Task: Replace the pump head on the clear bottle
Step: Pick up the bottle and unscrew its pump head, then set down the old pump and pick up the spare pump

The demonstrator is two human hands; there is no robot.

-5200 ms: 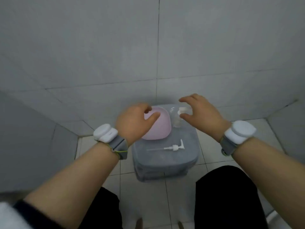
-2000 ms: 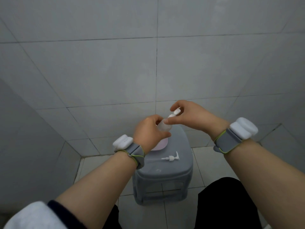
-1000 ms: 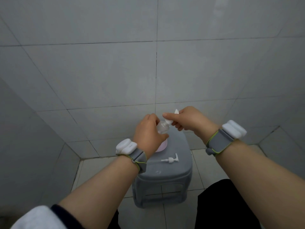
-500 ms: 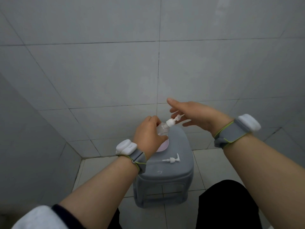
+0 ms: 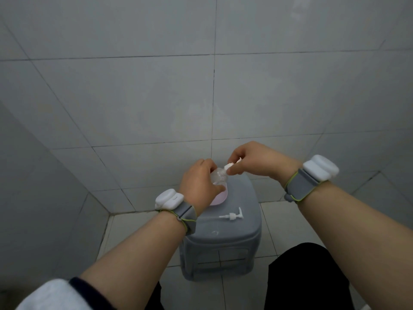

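Observation:
My left hand [image 5: 200,183] holds a small clear bottle [image 5: 218,176] in the air above a grey stool [image 5: 243,229]; the bottle tilts to the right. My right hand [image 5: 252,161] pinches the white pump head [image 5: 230,166] that sits on the bottle's neck. Fingers cover most of that pump head. A second white pump head with a long dip tube [image 5: 231,216] lies flat on the stool top, near its front.
A pink dish [image 5: 220,196] rests on the back of the stool, partly behind my left hand. Grey tiled walls close in at the front and left. My black-trousered knees are on either side of the stool on the pale floor tiles.
My right hand, open beside the pump head half a second ago, has closed its fingers on it again. The bottle stays held in my left hand above the stool.

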